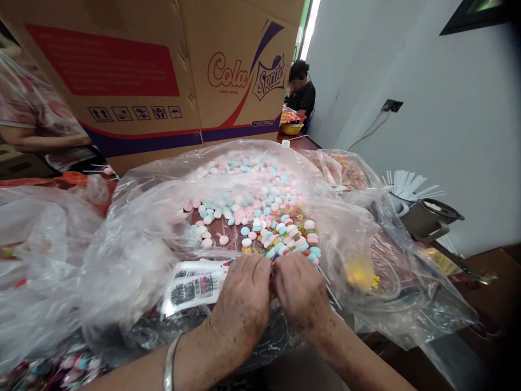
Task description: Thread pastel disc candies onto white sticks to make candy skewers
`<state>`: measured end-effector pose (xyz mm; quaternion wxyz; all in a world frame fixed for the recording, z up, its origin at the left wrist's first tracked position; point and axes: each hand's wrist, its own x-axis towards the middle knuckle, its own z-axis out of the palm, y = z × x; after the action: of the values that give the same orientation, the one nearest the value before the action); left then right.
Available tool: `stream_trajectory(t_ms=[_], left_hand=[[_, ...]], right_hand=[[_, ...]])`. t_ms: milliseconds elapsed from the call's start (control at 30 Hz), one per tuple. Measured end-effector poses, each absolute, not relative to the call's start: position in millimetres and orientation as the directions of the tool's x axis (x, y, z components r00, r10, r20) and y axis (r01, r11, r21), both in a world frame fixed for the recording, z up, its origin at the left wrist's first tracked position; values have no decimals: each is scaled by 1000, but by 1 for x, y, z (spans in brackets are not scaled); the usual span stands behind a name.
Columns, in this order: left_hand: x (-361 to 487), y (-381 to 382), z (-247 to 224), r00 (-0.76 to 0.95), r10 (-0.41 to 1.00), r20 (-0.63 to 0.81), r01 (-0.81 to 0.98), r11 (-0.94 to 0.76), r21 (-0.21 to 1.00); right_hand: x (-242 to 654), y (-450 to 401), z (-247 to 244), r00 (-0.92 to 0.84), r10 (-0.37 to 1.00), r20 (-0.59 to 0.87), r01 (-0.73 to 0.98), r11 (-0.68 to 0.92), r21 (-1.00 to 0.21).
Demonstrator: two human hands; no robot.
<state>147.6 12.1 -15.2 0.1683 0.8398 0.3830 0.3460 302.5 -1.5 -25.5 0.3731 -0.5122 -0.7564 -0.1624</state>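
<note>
Low in the middle, my left hand [246, 293] and my right hand [301, 290] are side by side, knuckles up, fingers curled in and nearly touching. What they pinch is mostly hidden; only a small coloured bit shows between them. Just beyond the fingers lies a heap of pink, blue and white candies [291, 236], with yellowish gummy-looking pieces [299, 214] among them. A white printed wrapper [193, 288] lies against my left hand. Thin white sticks [330, 288] poke out beside my right hand.
Clear plastic bags [134, 239] surround the candies. A large cardboard box [142, 60] stands behind. At right are a dark jug [431, 217] and white sticks [407, 184] in a container. One person [36, 114] is at left, another [301, 92] further back.
</note>
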Motion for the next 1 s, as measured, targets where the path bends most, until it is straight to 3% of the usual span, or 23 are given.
stream_trajectory(t_ms=[67, 100, 167, 233, 267, 333, 400, 467, 600, 667, 767, 867, 933, 1000], left_hand=[[150, 4, -19, 359, 640, 679, 454, -756, 472], [151, 1, -19, 325, 644, 692, 396, -758, 519], [149, -1, -16, 313, 833, 456, 253, -536, 805], [144, 4, -6, 306, 951, 35, 67, -59, 996], [140, 10, 1, 303, 945, -125, -59, 150, 987], [130, 23, 16, 348, 918, -191, -345, 315, 884], [116, 34, 29, 420, 908, -12, -527, 254, 811], [103, 40, 34, 515, 855, 67, -483, 225, 846], [95, 37, 26, 564, 802, -199, -103, 308, 946], [100, 32, 21, 540, 799, -263, -113, 378, 919], [109, 22, 19, 419, 877, -234, -324, 385, 864], [111, 11, 20, 212, 955, -207, -476, 286, 831], [103, 5, 21, 68, 979, -191, -483, 200, 853], [83, -1, 22, -43, 982, -185, -404, 152, 902]], right_hand=[[302, 10, -21, 49, 687, 725, 840, 365, -402], [299, 13, -17, 150, 706, 693, 775, 351, -525], [290, 9, -8, 246, 736, 631, 647, 359, -672], [277, -2, 0, 183, 731, 658, 610, 440, -659], [270, -8, 3, 114, 712, 693, 616, 497, -611], [262, -17, 4, 0, 668, 744, 622, 583, -523], [262, -19, 1, -22, 670, 742, 620, 591, -516], [267, -15, -2, 3, 687, 727, 638, 558, -530], [269, -8, -7, -5, 648, 761, 660, 574, -485], [260, -11, -9, -18, 674, 738, 584, 606, -539], [241, -20, -13, -14, 843, 538, 311, 515, -799], [230, -25, -17, -96, 979, 181, 30, 185, -982], [231, -20, -18, -181, 981, 65, 21, 70, -997], [238, -9, -19, -187, 975, 122, 171, 154, -973]])
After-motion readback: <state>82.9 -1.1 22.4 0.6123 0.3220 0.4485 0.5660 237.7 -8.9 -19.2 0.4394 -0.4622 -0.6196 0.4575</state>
